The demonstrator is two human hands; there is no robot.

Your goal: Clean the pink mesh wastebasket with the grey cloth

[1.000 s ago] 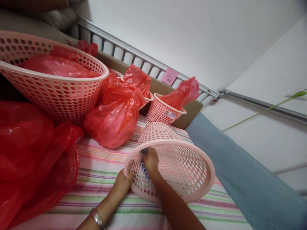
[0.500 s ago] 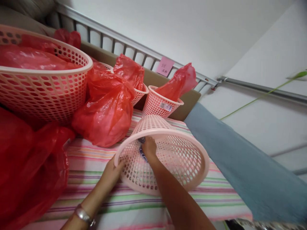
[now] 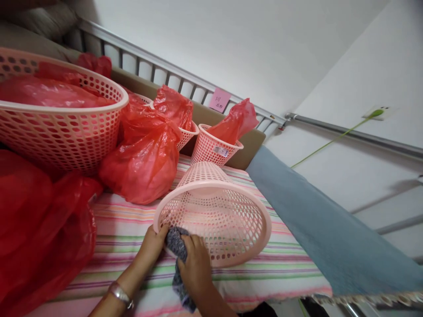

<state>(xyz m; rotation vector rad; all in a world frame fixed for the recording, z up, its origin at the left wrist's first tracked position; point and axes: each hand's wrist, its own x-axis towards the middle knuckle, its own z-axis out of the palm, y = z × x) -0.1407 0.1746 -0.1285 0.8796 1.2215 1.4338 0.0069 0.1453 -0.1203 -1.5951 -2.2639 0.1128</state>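
A pink perforated plastic basket (image 3: pixel 211 187) lies on its side on the striped cloth (image 3: pixel 132 246), its wide mouth facing me. My left hand (image 3: pixel 154 244), with a silver bracelet at the wrist, grips the basket's rim at the lower left. In my right hand (image 3: pixel 194 259) is a dark blue-grey patterned cloth (image 3: pixel 177 243), held against the rim close to my left fingers. Part of the cloth hangs below the hand. Nothing shows inside the basket.
Red plastic bags (image 3: pixel 142 163) lie at the left. A large basket (image 3: pixel 59 136) holds red plastic at the upper left. Behind stands a small basket (image 3: pixel 211 147) with a red bag. A pink note (image 3: pixel 220 99) hangs on the railing. A blue-grey surface (image 3: pixel 304 211) slopes along the right.
My right hand has come out of the basket with the patterned cloth and moved down to the lower-left rim. My left hand still grips the rim. The view has shifted slightly.
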